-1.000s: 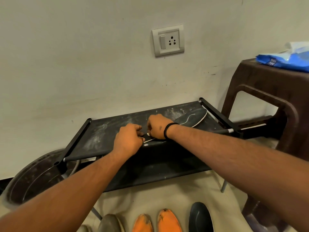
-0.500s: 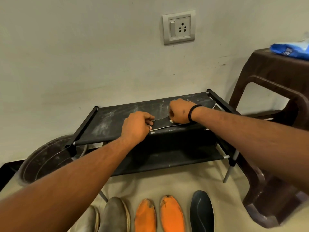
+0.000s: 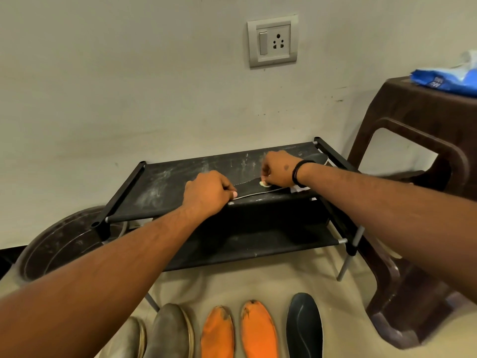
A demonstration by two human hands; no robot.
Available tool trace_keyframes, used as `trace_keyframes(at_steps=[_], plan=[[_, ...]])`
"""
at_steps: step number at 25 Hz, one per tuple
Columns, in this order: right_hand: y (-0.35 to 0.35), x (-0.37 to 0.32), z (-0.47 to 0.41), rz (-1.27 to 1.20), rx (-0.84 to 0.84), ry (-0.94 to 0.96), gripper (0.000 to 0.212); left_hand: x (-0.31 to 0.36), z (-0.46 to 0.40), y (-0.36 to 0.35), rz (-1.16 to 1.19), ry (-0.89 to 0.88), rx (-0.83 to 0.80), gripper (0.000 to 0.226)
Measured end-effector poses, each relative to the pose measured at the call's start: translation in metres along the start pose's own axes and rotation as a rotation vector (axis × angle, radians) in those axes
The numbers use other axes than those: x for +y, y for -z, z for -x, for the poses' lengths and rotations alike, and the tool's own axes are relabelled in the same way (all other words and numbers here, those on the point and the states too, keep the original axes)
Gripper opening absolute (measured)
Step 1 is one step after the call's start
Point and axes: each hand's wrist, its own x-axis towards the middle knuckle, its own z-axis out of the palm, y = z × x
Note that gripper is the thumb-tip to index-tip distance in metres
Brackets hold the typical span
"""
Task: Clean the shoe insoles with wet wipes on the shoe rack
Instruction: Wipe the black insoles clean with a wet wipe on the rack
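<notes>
A black insole (image 3: 251, 188) with a pale edge lies lengthwise on the dusty top shelf of the black shoe rack (image 3: 165, 182). My left hand (image 3: 206, 193) pinches the insole's near end and holds it down. Further along the insole, my right hand (image 3: 277, 170) curls round a small pale wet wipe (image 3: 264, 183) and presses it onto the surface. A white scrap (image 3: 299, 188) shows under my right wrist. The insole's far tip (image 3: 318, 158) peeks out beyond that hand.
On the floor in front lie two grey insoles (image 3: 171, 332), two orange insoles (image 3: 238, 332) and a black insole (image 3: 304, 326). A brown plastic stool (image 3: 423, 161) at the right carries a blue wipes pack (image 3: 449, 81). A dark basin (image 3: 62, 244) sits left of the rack.
My right hand has slid along the insole away from my left hand, toward the far right end. The left hand stays on the near end. The camera has shifted.
</notes>
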Motion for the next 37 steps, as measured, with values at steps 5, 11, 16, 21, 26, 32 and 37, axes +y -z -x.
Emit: trace_keyframes(at_steps=[5, 11, 16, 21, 26, 32, 37], plan=[[0.000, 0.004, 0.010, -0.026, -0.010, 0.051, 0.008, 0.006, 0.000, -0.001, -0.082, 0.011, 0.000, 0.012], [0.014, 0.010, 0.007, -0.266, 0.149, -0.035, 0.011, 0.011, 0.000, 0.001, -0.142, 0.021, 0.040, 0.030], [0.020, 0.013, 0.008, -0.368, 0.275, -0.051, 0.013, 0.002, -0.006, 0.002, 0.108, 0.086, 0.051, 0.015], [0.017, 0.014, 0.005, -0.344, 0.343, -0.079, 0.018, -0.023, -0.006, 0.030, 0.078, 0.143, 0.077, 0.031], [0.003, 0.004, 0.003, -0.403, 0.243, -0.079, 0.020, -0.008, 0.008, 0.023, 0.037, -0.073, 0.108, 0.013], [-0.017, -0.020, -0.002, 0.027, 0.098, 0.125, 0.014, 0.002, 0.003, 0.007, 0.075, -0.216, -0.150, 0.022], [-0.018, -0.008, -0.004, 0.230, 0.139, -0.011, 0.021, -0.004, 0.002, 0.009, 0.127, -0.197, -0.162, 0.023]])
